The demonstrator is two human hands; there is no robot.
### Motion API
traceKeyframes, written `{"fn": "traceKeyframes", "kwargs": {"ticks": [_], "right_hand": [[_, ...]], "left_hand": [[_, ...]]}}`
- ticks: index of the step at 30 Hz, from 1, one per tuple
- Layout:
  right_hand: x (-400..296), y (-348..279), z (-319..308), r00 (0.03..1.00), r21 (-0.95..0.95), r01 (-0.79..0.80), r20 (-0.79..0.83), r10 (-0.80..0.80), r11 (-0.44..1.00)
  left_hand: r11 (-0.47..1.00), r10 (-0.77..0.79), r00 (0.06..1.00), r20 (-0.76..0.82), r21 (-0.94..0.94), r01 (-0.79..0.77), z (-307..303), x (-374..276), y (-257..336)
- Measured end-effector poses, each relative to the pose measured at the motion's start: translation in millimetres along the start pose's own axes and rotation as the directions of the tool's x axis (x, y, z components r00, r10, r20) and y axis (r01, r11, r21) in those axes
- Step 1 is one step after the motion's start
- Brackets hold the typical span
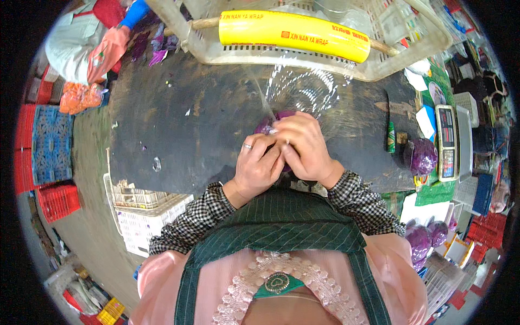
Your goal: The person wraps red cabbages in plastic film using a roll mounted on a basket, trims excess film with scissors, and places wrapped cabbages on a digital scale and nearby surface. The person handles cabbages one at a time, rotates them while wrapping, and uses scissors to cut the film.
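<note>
A purple cabbage sits on the dark table before me, mostly hidden by my hands. My left hand, with a ring on one finger, has its fingers bunched on clear film over the cabbage's near side. Close against it, my right hand curls over the cabbage, its fingers slightly blurred and pinching the same film. Clear plastic film stretches from the cabbage back towards a yellow-printed film roll. A wooden rod runs through the roll, resting across a whitish plastic crate.
On the table's right stand a wrapped purple cabbage, a green-handled knife and a digital scale. More wrapped cabbages lie at lower right. White crates stand at lower left. A co-worker's pink sleeve shows at upper left.
</note>
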State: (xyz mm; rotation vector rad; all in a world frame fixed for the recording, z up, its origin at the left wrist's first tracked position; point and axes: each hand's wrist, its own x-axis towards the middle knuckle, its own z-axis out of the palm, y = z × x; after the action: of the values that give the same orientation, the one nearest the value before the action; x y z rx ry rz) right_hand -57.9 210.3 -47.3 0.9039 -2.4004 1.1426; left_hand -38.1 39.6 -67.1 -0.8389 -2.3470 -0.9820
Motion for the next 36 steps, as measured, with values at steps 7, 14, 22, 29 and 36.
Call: {"fn": "traceKeyframes", "kwargs": {"ticks": [7,14,22,29,36], "right_hand": [[-3,7,0,0.991,-0.154,0.065,0.126,-0.046,0.986],[-3,20,0,0.993,-0.079,0.097,0.069,-0.092,0.992],[-5,37,-4,0.987,-0.04,0.162,0.024,-0.161,0.986],[-3,30,-4,0.972,-0.025,0.225,0.076,-0.223,0.974],[-8,28,-2,0.957,-0.009,0.271,0.106,-0.268,0.963]], "left_hand": [[0.776,-0.369,0.92,0.133,-0.501,0.383,-19,-36,-23],[0.491,-0.442,0.441,0.781,-0.201,0.848,-15,-89,-21],[0.17,-0.547,0.248,0.8,-0.184,0.968,-36,-120,14],[0.262,-0.657,0.417,0.628,-0.328,0.908,-62,-143,47],[0.42,-0.623,0.471,0.624,-0.241,0.875,-110,-42,82]]}}
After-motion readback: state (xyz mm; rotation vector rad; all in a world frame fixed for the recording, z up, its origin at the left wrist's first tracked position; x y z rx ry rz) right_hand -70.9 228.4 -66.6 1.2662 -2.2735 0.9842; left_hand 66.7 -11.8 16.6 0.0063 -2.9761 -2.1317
